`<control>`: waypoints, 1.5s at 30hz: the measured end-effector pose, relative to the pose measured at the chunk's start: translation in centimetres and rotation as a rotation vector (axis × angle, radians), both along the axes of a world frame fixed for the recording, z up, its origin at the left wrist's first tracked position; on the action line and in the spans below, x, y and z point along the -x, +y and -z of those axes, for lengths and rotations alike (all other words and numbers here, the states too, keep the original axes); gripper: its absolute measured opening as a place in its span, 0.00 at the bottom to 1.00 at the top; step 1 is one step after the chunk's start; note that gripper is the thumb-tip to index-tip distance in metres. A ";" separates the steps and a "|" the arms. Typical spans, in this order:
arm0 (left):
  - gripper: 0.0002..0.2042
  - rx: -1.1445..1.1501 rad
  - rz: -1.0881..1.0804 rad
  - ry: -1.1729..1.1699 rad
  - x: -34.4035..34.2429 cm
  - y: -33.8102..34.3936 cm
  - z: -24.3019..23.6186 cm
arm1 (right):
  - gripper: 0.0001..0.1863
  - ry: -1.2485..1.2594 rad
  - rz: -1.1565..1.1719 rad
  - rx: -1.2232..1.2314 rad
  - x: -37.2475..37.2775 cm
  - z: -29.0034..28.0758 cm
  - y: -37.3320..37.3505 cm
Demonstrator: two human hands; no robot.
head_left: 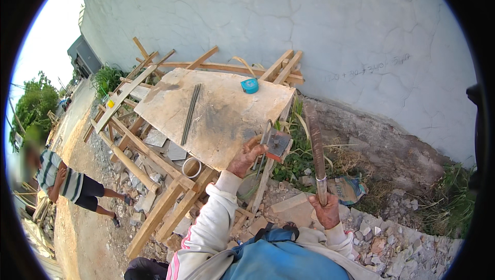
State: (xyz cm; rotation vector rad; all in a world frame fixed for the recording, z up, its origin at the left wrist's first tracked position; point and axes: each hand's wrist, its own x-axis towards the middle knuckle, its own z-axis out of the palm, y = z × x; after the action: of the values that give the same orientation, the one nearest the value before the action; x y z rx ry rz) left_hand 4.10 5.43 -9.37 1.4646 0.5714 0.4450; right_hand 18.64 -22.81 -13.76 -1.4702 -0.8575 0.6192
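My left hand [247, 159] is closed on bent steel rod [264, 145] at the bending jig [277, 146], a dark metal plate on a reddish block at the board's near right corner. My right hand [325, 209] grips the lower end of a long, rusty metal pipe [314, 141], held upright in the view beside the board. On the worn plywood board [160, 104] lie thin straight rods [191, 114] and a teal tape measure [250, 86].
A person [77, 182] stands on the path at the left. Timber offcuts [152, 218], a white bucket [191, 173] and broken rubble [392, 249] surround the bench. A cracked pale wall [361, 27] runs behind, with weeds [441, 202] at its foot and a crumpled sack [345, 190].
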 end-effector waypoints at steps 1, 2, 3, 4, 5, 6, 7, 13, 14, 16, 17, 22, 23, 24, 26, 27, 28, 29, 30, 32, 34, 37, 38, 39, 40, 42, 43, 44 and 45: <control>0.42 0.159 0.033 -0.154 0.3 -0.2 -0.2 | 0.17 -0.020 0.002 0.060 -0.5 0.0 0.1; 0.42 0.309 0.047 -0.321 0.6 -0.6 -0.3 | 0.16 0.018 -0.039 0.010 -1.0 0.1 0.3; 0.43 0.451 0.066 -0.488 0.8 -1.0 -0.3 | 0.16 0.035 -0.061 0.011 -1.5 0.2 0.7; 0.45 0.516 0.099 -0.585 0.8 -1.3 -0.3 | 0.16 0.054 -0.054 0.065 -2.0 0.1 1.0; 0.46 0.538 0.101 -0.631 0.6 -1.7 -0.3 | 0.16 0.112 -0.113 -0.024 -2.3 0.0 1.5; 0.46 0.555 0.106 -0.673 0.3 -2.2 -0.2 | 0.16 0.172 -0.143 -0.060 -2.3 -0.2 2.2; 0.46 0.572 0.114 -0.717 -0.1 -2.7 -0.2 | 0.17 0.228 -0.182 -0.093 -2.2 -0.4 2.7; 0.47 0.626 0.183 -0.791 -2.6 -5.5 -0.3 | 0.22 0.277 -0.292 -0.060 -1.5 -1.7 5.4; 0.46 0.607 0.184 -0.774 -3.0 -5.8 -0.3 | 0.23 0.255 -0.288 -0.072 -1.5 -1.8 5.7; 0.46 0.561 0.190 -0.749 -3.4 -6.5 -0.2 | 0.22 0.297 -0.326 -0.017 -1.6 -1.8 5.9; 0.46 0.550 0.191 -0.735 -3.6 -6.7 -0.1 | 0.21 0.296 -0.341 -0.031 -1.8 -1.8 5.9; 0.47 0.494 0.194 -0.726 -4.2 -7.6 0.4 | 0.18 0.302 -0.364 -0.035 -2.9 -1.6 5.8; 0.47 0.476 0.183 -0.712 -4.3 -7.7 0.5 | 0.18 0.300 -0.364 -0.042 -3.1 -1.6 5.7; 0.48 0.457 0.172 -0.698 -4.4 -7.7 0.5 | 0.18 0.295 -0.362 -0.025 -3.3 -1.6 5.5; 0.51 0.443 0.159 -0.674 -4.5 -7.8 0.4 | 0.18 0.290 -0.358 -0.008 -3.7 -1.6 5.3; 0.52 0.447 0.156 -0.664 -4.6 -7.9 0.3 | 0.18 0.292 -0.356 -0.010 -3.8 -1.7 5.2; 0.54 0.449 0.149 -0.652 -4.6 -8.0 0.2 | 0.18 0.289 -0.361 -0.004 -4.0 -1.6 5.2; 0.55 0.467 0.146 -0.654 -4.6 -8.1 0.1 | 0.18 0.291 -0.358 0.001 -4.1 -1.6 5.1; 0.56 0.482 0.140 -0.656 -4.7 -8.2 0.1 | 0.18 0.289 -0.361 0.014 -4.2 -1.5 5.0; 0.58 0.539 0.153 -0.672 -4.8 -8.3 0.0 | 0.19 0.285 -0.370 0.028 -4.5 -1.4 5.0; 0.59 0.635 0.194 -0.710 -4.9 -8.3 0.1 | 0.19 0.278 -0.381 0.055 -4.6 -1.2 5.0; 0.60 0.651 0.265 -0.706 -5.2 -8.2 0.6 | 0.19 0.268 -0.398 0.062 -4.7 -1.1 4.9; 0.59 0.638 0.257 -0.682 -5.3 -8.2 0.7 | 0.19 0.256 -0.408 0.045 -4.7 -1.0 4.9; 0.59 0.633 0.257 -0.667 -5.3 -8.2 0.9 | 0.18 0.241 -0.412 0.039 -4.6 -1.0 4.8; 0.58 0.613 0.257 -0.643 -5.3 -8.2 1.0 | 0.18 0.217 -0.408 0.047 -4.5 -1.0 4.8; 0.55 0.623 0.219 -0.629 -5.2 -8.5 1.1 | 0.18 0.255 -0.422 0.027 -4.4 -1.0 4.8; 0.54 0.621 0.186 -0.610 -5.2 -8.6 1.1 | 0.18 0.270 -0.430 0.047 -4.4 -1.0 4.7; 0.52 0.581 0.165 -0.605 -5.3 -8.8 1.2 | 0.18 0.272 -0.427 0.017 -4.4 -1.0 4.8; 0.50 0.540 0.130 -0.592 -5.3 -9.0 1.2 | 0.18 0.273 -0.430 0.008 -4.4 -1.0 4.8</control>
State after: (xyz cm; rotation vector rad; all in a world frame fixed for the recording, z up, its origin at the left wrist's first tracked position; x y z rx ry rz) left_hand 9.44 -3.54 -10.59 0.7899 0.1000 0.5413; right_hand 23.02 -17.98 -12.77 -1.1758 -0.9597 1.1170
